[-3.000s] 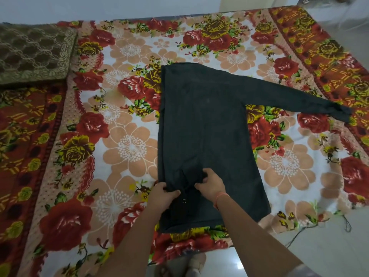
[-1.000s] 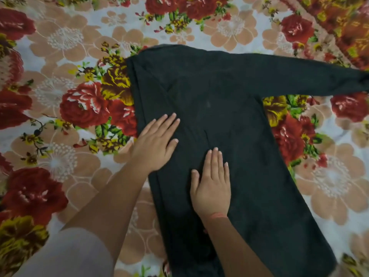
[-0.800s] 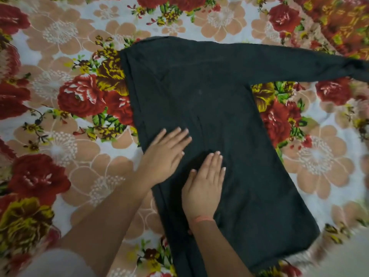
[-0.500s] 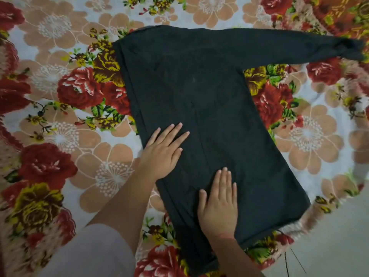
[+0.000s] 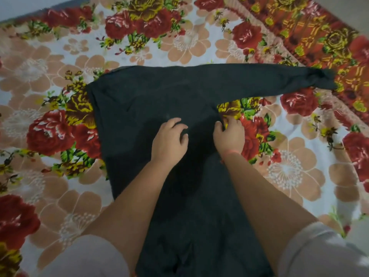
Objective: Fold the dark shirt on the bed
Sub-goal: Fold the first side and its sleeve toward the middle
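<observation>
- The right hand (image 5: 229, 136) has its fingers curled in, pinching the right side edge of the dark shirt (image 5: 139, 108) just below the armpit. An orange thread band (image 5: 231, 151) circles its wrist.
- The left hand (image 5: 169, 139) rests on the middle of the shirt's body, just beside the right hand, with its fingers bent and their tips on the cloth. I cannot tell whether it has gathered any fabric.
- The shirt lies flat on the bed (image 5: 50, 66) near its middle, with the hem end running toward the near edge under both forearms.
- Its left side is a straight edge with no sleeve showing.
- One long sleeve (image 5: 259, 80) stretches out flat toward the bed's right edge. Its bunched cuff (image 5: 321, 77) lies on the red-and-orange border (image 5: 319, 37) of the floral sheet.
- Pale short sleeves (image 5: 85, 256) cover the person's upper arms at the bottom of the view.
</observation>
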